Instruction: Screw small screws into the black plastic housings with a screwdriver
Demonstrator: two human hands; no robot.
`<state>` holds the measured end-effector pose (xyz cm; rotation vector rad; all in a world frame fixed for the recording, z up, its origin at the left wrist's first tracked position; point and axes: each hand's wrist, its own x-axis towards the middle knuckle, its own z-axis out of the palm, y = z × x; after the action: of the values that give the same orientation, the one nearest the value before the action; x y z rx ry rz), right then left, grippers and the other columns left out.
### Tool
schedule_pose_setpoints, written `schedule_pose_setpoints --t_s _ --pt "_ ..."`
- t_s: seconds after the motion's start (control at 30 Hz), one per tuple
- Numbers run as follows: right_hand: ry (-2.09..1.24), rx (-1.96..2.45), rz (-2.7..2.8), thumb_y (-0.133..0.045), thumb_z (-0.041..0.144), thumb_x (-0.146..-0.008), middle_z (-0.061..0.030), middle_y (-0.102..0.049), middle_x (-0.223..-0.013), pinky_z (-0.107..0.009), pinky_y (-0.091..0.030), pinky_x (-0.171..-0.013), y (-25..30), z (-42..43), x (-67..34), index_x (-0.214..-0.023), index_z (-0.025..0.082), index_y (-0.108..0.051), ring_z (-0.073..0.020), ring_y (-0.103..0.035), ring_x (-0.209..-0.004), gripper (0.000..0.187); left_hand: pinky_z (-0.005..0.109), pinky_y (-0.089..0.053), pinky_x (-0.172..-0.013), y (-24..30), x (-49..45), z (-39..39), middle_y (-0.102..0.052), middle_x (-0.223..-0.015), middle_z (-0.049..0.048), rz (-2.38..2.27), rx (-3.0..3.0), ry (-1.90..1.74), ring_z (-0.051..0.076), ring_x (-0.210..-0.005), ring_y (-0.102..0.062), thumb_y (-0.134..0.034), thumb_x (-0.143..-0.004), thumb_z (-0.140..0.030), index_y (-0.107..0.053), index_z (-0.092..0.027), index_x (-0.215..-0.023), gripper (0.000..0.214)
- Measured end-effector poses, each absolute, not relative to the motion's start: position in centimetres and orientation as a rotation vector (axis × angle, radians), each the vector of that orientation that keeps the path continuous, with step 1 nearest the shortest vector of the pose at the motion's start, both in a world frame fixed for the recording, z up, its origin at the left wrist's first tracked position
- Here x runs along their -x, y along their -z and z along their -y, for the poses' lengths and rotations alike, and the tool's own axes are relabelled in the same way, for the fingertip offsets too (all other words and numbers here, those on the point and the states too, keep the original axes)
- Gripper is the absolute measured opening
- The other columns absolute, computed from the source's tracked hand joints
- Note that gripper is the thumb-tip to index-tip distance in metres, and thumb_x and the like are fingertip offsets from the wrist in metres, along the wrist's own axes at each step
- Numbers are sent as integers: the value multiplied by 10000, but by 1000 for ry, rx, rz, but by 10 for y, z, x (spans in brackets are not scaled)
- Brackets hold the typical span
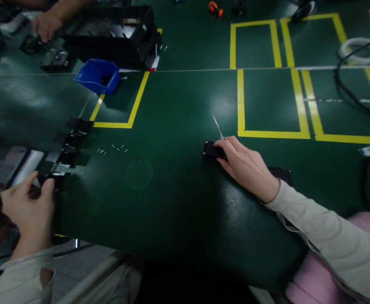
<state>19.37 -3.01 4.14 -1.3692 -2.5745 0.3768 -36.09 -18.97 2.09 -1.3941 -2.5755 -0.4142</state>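
My right hand point(243, 165) lies on the dark green table point(172, 190) right of centre, its fingers curled round a small black part point(210, 151); a thin screwdriver point(217, 125) sticks out beyond the fingertips. My left hand point(29, 204) is at the table's left edge, thumb and fingers pinching the nearest black part point(52, 180) of a row of like black parts point(72, 141). Several tiny screws point(113, 148) lie loose between the two hands.
A blue bin point(98, 76) and a black tray point(112, 33) stand at the back left, where another person's hand point(45, 25) works. Yellow tape boxes point(270, 103) mark the table. A black cable point(351, 90), a white tape roll point(360, 50) and a pink cushion point(330, 270) lie right.
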Motion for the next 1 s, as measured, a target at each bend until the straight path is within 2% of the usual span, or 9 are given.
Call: schedule_pose_setpoints --t_s 0.07,0.17,0.27,0.4,0.57,0.63,0.77,0.87,1.0 --pt "-354 1368 2578 -555 210 -969 -90 -623 -1247 -295 -517 -634 -40 30 -193 -1308 165 -532 -224 -690 -1004 343 527 -461 -1075 -20 356 183 -523 -1009 57 2535 1233 353 319 -1114 -568 -526 -870 -634 -609 -195 -1430 717" --pt "-329 1351 2589 -565 202 -963 -79 -621 -1243 -289 -526 -642 -39 30 -193 -1314 172 -528 -218 -693 -1010 355 529 -467 -1095 -20 350 177 -626 -1219 147 2538 1278 210 365 -1254 -580 -444 -892 -644 -543 -169 -1490 769" --pt "-307 1320 2601 -568 197 -961 -78 -623 -1243 -287 -533 -650 -38 31 -193 -1311 172 -528 -213 -696 -1012 353 558 -432 -1123 -23 348 175 -554 -1436 219 2576 1356 63 412 -1372 -518 -451 -877 -649 -401 -136 -1572 865" --pt "-262 1283 2627 -581 176 -949 -73 -630 -1222 -292 -535 -637 -40 35 -194 -1307 171 -532 -206 -698 -967 362 592 -366 -1167 -26 348 177 -451 -1543 280 2574 1416 -4 447 -1450 -443 -463 -855 -660 -354 -79 -1577 933" --pt "-264 1231 2677 -608 169 -931 -61 -636 -1188 -305 -565 -648 -45 41 -192 -1295 173 -549 -209 -691 -944 369 657 -317 -1179 -27 334 176 -349 -1630 236 2446 1389 195 488 -1480 -374 -545 -810 -668 -325 -129 -1604 984" --pt "-267 1216 2697 -604 163 -930 -62 -637 -1188 -319 -584 -656 -47 44 -191 -1301 173 -549 -216 -690 -943 376 634 -310 -1202 -30 317 165 -383 -1613 219 2279 1470 404 469 -1476 -388 -573 -824 -602 -369 -129 -1588 922" --pt "-337 1197 2728 -629 173 -919 -71 -637 -1205 -357 -620 -677 -51 47 -191 -1322 168 -539 -234 -691 -957 412 581 -340 -1228 -45 251 126 -423 -1618 49 1900 1875 629 369 -1470 -424 -666 -863 -430 -381 -313 -1580 780" --pt "-430 1152 2705 -682 218 -899 -86 -642 -1235 -410 -637 -787 -58 45 -194 -1331 161 -526 -264 -683 -1039 463 539 -366 -1218 -57 182 93 -446 -1590 -18 1805 2260 656 322 -1450 -444 -640 -940 -387 -390 -336 -1555 666" --pt "-522 1070 2566 -701 229 -890 -102 -664 -1244 -415 -617 -869 -71 39 -204 -1310 154 -521 -262 -681 -1090 463 488 -387 -1216 -58 100 58 -547 -1483 47 1379 2794 563 244 -1353 -545 -643 -973 -345 -454 -278 -1473 539"
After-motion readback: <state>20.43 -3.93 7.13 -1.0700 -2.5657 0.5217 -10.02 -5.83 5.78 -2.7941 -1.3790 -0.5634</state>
